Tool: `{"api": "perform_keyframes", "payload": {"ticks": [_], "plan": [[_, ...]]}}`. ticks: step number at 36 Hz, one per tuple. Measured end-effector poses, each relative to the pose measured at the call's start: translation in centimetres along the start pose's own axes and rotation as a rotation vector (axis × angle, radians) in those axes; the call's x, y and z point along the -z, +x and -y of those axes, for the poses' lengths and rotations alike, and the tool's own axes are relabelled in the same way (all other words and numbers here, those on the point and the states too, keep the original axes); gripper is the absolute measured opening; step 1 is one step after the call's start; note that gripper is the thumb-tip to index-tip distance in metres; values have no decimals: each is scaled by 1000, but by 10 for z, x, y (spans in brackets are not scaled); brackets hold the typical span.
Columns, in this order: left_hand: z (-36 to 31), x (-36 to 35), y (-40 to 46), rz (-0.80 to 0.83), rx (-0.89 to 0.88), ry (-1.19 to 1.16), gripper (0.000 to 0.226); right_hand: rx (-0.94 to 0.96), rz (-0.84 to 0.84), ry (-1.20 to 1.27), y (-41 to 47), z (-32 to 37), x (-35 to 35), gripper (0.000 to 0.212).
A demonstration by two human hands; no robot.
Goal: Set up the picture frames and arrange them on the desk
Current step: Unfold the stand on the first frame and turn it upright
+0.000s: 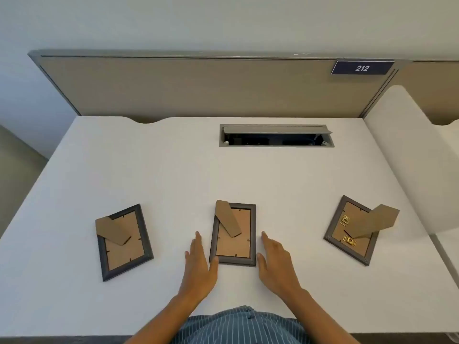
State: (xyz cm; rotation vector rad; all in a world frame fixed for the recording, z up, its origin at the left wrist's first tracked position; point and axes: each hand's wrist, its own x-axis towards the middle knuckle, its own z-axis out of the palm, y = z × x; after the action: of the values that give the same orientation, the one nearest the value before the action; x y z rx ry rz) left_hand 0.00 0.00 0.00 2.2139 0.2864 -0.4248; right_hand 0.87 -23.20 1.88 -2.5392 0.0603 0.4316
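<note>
Three dark-rimmed rectangular picture frames lie face down on the white worktop (173,175), brown cardboard backs up.

Well to the left of the left hand's fingers, the left dark-rimmed frame (123,242) lies turned at an angle, its brown cardboard easel flap (112,230) folded across the upper left corner of the backing.

The left hand (198,264) rests palm down on the worktop, fingers (197,244) straight and spread loosely, holding nothing. Its thumb touches the lower left corner of the middle dark-rimmed frame (233,234), while the fingertips lie just beside that frame's left edge.

The middle frame sits between the two hands, nearly square to the person, with its own cardboard easel flap (227,218) running from the top left corner down toward the centre of the backing.

The right hand (275,266) lies palm down just right of this frame, fingers (267,240) extended and relaxed, gripping nothing; they sit close to the frame's right edge, whether touching it I cannot tell.

Well to the right of those fingers, the right dark-rimmed frame (351,230) lies rotated, its cardboard easel flap (375,220) raised and jutting out past the upper right edge, with two small brass hangers (347,240) on the backing.

Far beyond the fingertips, a grey cable hatch (277,135) stands open in the worktop, and a tan partition panel (198,85) carries a dark sign reading 212 (362,68).
</note>
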Motion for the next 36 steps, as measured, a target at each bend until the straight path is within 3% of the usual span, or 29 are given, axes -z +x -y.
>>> {"api": "perform_keyframes", "payload": {"ticks": [3,9,16,21,24,36], "plan": [[-4,-6,-3,25,-2,3,87,17,4,46,-3,13,-4,68],[-20,-18,-14,121,30,-34,92,-141,13,301,-3,16,-29,79],[-40,-10,-13,43,56,-204,87,-180,25,562,-5,21,-13,73],[-41,-5,-12,-44,10,-197,74,-108,-32,676,-9,15,-8,84],[-41,3,-10,-115,-57,-204,68,-47,-66,677,-8,11,-1,82],[-73,57,8,-224,-337,-96,34,244,-359,398,22,20,42,35]]}}
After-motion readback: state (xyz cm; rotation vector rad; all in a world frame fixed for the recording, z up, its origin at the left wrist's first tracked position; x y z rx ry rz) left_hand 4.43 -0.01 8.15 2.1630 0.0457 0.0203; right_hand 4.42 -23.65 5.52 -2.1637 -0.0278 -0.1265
